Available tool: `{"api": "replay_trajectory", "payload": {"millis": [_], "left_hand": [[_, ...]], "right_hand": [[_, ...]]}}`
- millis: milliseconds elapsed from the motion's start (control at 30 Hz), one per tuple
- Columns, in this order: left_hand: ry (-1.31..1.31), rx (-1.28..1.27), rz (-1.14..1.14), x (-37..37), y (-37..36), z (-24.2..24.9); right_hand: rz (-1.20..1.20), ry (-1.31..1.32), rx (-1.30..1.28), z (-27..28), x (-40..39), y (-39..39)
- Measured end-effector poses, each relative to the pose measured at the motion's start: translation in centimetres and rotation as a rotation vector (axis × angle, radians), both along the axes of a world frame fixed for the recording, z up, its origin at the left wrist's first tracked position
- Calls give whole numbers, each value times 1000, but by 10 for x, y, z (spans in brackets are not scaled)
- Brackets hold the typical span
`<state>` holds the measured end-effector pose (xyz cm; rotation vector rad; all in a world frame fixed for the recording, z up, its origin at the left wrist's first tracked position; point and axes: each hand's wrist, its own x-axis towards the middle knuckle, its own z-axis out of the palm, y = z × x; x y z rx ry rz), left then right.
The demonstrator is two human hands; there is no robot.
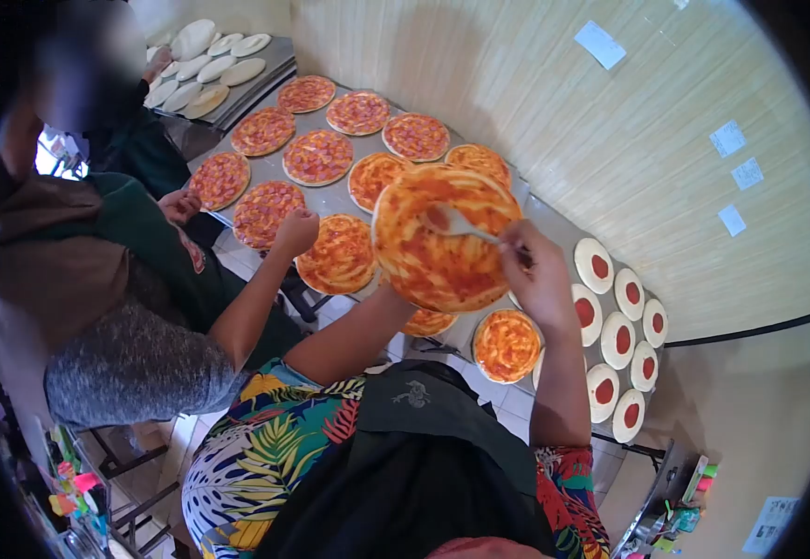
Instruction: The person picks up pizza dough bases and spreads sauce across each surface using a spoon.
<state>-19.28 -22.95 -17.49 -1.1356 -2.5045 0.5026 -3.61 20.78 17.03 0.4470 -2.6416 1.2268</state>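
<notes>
Panelled wall [498,84] behind; metal worktop [332,198] set with pizzas [318,156]. Sauced base [414,265] raised in front: round, no long axis. Left forearm [358,331] runs under it; left hand hidden, grip can't be told. Right hand [534,270], nearer the spoon [461,226], closed on its handle; spoon lies leftward over the base, bowl pointing left, slightly away.

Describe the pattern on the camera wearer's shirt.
The shirt has a multicoloured leaf print, including red, yellow and green; it shows best in the head view.

Left hand hidden beneath the sauced base [438,262] (nearby person's head [86,70] blurred)
</notes>
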Motion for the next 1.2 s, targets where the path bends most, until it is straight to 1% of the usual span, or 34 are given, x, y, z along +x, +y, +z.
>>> {"api": "replay_trajectory", "payload": {"millis": [33,67,100,167,233,300,333,367,433,467,533,633,700,767,800,867,900,967,1000,1033,1100,1167,1200], "left_hand": [[112,85,-106,-7,-6,-4],[-286,-220,655,24,21,48],[-282,-217,674,26,15,53],[-211,-288,740,36,6,58],[-138,-374,775,43,2,66],[-49,-458,790,39,13,76],[-3,-500,800,39,28,80],[38,-543,810,41,28,83],[121,-627,843,56,47,89],[159,-668,866,58,55,93],[222,-748,918,67,67,97],[300,-883,949,67,94,100],[381,-970,950,80,110,102],[474,-1056,952,72,145,112],[521,-1101,952,73,151,118],[614,-1188,954,79,163,124],[654,-1230,954,81,173,124],[727,-1313,956,87,177,125],[771,-1350,950,88,186,127],[824,-1381,938,88,205,130],[951,-1428,911,93,217,135],[1084,-1474,891,100,237,142],[1146,-1503,885,100,247,147]], "right_hand": [[8,4,-9,1,2,8],[-36,-7,25,1,8,21],[-73,-15,63,0,13,27],[2,-53,68,1,24,25],[47,-98,64,4,26,11],[73,55,157,5,19,-14],[84,87,95,-1,10,-15],[83,87,92,-2,10,-13],[-29,175,47,1,5,-7],[-16,179,46,1,10,5],[73,-48,85,-2,28,30],[167,-72,43,-1,41,13],[147,-51,30,-4,32,-8],[63,-38,-41,-6,19,-15],[59,-36,-48,-6,20,-8],[44,-5,38,-8,20,9],[44,-8,37,-10,24,18],[139,-180,35,-11,38,34],[194,-169,1,-7,43,28],[178,-168,0,-6,44,18],[158,-13,39,-3,35,1],[97,15,37,-3,22,1],[23,21,35,-4,16,6]]}}
